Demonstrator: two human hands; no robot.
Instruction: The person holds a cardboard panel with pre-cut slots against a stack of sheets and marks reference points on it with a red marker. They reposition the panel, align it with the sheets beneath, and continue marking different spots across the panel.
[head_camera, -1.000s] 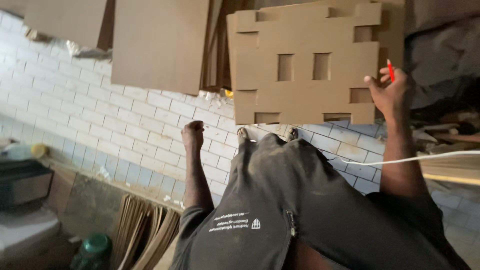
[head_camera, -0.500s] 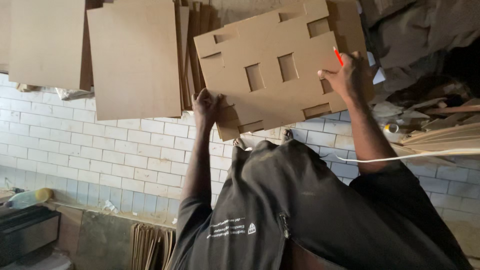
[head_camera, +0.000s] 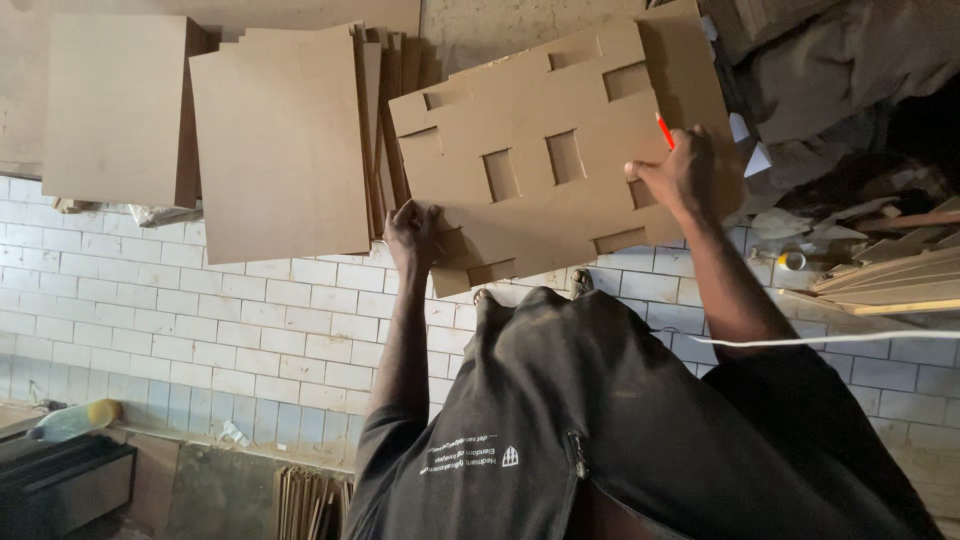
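1 tan fibreboard panel w/ rectangular cut-outs (head_camera: 550, 170); left of it 2 plain tan flat boards (head_camera: 280, 140), approx. 5 thin sheets on edge between. 2 hands (head_camera: 415, 235). 1 red pencil (head_camera: 664, 131). 1 clear plastic bottle w/ yellow cap (head_camera: 72, 420).

Plain brown boards (head_camera: 280, 140) lean together over a white tiled floor (head_camera: 200, 320). A plastic bottle (head_camera: 75, 420) lies near a dark crate (head_camera: 60, 485).

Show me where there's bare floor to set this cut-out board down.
Bare tiled floor lies left of the left hand, below the plain boards. Right of the right hand, wood offcuts crowd the floor. Both hands grip the cut-out board.
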